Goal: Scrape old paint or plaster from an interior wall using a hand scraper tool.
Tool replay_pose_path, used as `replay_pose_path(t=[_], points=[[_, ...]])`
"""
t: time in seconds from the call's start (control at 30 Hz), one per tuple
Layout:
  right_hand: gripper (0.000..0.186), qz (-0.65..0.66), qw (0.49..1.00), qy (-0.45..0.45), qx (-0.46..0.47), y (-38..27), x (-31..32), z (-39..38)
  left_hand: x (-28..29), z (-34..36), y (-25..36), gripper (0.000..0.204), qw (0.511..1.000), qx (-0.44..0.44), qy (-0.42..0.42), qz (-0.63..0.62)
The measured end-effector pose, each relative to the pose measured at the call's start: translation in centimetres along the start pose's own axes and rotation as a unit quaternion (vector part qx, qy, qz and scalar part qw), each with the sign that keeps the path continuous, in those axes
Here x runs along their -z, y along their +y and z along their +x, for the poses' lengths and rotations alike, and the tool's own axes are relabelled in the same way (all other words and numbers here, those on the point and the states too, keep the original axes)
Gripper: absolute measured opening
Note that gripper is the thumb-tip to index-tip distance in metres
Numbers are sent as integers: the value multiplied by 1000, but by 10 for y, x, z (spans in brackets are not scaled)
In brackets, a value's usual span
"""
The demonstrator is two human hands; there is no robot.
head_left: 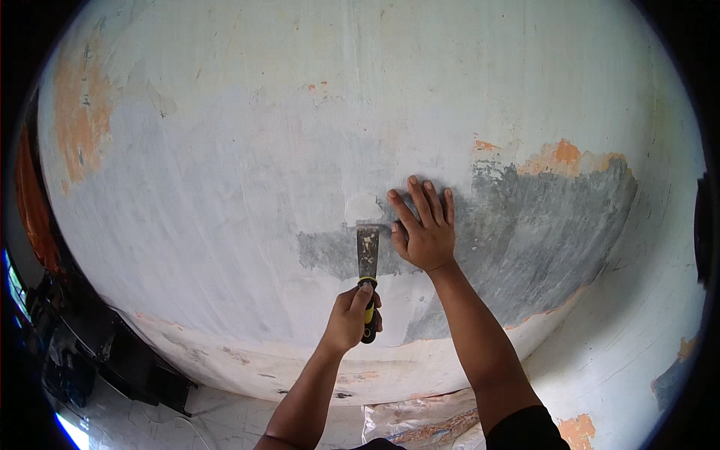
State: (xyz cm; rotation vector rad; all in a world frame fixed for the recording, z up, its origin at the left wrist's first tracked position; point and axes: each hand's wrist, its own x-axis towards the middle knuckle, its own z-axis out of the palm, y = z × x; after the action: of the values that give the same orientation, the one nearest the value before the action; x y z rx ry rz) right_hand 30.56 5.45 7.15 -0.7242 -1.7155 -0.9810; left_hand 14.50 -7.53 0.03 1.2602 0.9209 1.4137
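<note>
My left hand (351, 319) grips the black-and-yellow handle of a putty knife (367, 259), its flat metal blade pointing up against a wall (225, 165). The blade tip lies at the upper edge of a grey patch (326, 251) where the white coat is gone. My right hand (425, 225) rests flat on the wall just right of the blade, fingers spread upward, holding nothing. A larger grey area (540, 225) stretches to the right of that hand.
Orange patches show through the white coat at the upper left (79, 112) and upper right (566, 156). Dark objects (112, 352) stand on the floor at the lower left. Crumpled plastic sheet (420, 424) lies at the wall's foot.
</note>
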Motion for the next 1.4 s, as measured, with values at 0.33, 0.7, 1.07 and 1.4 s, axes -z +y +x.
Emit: replay_pose_path(t=[0.33,0.7,1.07,1.4], points=[[49,-5,1000,3,2,-2,0,1,-1,-3,3,41,1000,12,8,-25],[49,12,1000,-5,0,-1,0,0,2,-2,5,42,1000,10,2,-10],[50,5,1000,-1,11,-1,0,0,-6,0,8,43,1000,5,3,-18],[51,7,1000,-9,8,-1,0,0,-11,-1,9,43,1000,1,5,-18]])
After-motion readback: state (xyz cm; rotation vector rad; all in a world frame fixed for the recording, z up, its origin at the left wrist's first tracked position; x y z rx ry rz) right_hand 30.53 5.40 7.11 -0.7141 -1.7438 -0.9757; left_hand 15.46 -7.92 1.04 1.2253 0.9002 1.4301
